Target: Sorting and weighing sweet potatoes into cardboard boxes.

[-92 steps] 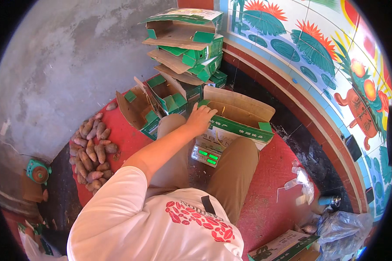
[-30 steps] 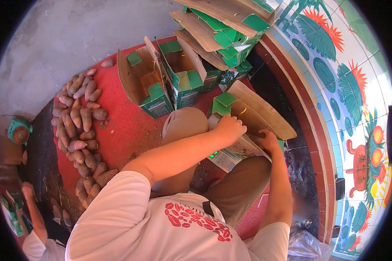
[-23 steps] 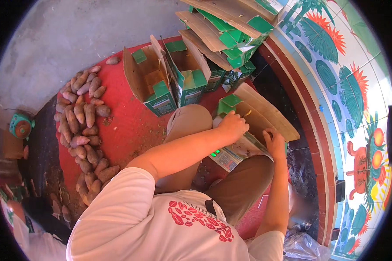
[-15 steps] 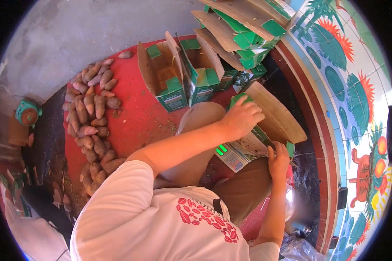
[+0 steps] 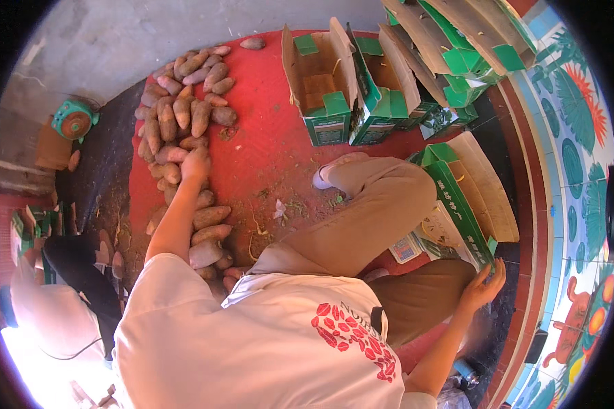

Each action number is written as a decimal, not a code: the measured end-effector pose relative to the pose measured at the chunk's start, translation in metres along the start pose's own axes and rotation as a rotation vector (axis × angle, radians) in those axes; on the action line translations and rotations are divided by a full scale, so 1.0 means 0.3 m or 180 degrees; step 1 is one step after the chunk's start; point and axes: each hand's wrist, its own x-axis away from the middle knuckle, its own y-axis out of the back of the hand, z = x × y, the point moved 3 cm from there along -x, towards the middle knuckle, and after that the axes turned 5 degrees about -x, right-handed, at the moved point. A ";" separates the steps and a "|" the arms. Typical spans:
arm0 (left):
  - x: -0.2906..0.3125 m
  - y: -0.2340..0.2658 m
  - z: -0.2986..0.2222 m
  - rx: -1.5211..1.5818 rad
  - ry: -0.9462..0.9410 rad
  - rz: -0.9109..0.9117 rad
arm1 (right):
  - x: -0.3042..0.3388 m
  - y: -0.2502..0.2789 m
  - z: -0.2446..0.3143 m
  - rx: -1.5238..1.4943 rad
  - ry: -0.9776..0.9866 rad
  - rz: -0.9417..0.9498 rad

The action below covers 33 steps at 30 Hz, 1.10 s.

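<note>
Lying at left fingers (image 5: 195, 153); sweet potatoes (image 5: 174, 155)

Grey wall (image 5: 150, 34), red floor covering (image 5: 266, 143), tiled wall (image 5: 572, 167) — brightly painted

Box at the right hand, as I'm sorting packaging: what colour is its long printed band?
The band is green with white lettering, clearest in the head view.

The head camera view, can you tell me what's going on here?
A seated person's left hand is down on a heap of sweet potatoes; whether it grips one is hard to tell. The right hand is at the near corner of an open cardboard box. A scale shows beside that box, and two more open boxes stand farther off on the red mat.
</note>
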 end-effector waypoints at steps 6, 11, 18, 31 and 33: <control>0.238 -0.017 0.100 0.0303 0.1875 0.1103 | -0.013 0.024 0.008 0.0289 -0.0024 -0.0049; 0.188 -0.006 0.120 0.0251 0.2132 0.1277 | -0.023 0.025 -0.012 0.0527 -0.0041 0.0030; 0.120 -0.259 0.298 0.0634 0.2544 0.1435 | -0.040 0.033 -0.050 0.0943 -0.0186 0.0192; 0.114 -0.374 0.410 0.0406 0.2425 0.1414 | -0.122 0.036 -0.012 0.1359 -0.0002 0.0444; 0.122 -0.359 0.412 0.0345 0.2369 0.1423 | -0.136 0.027 -0.004 0.1346 0.0011 0.0377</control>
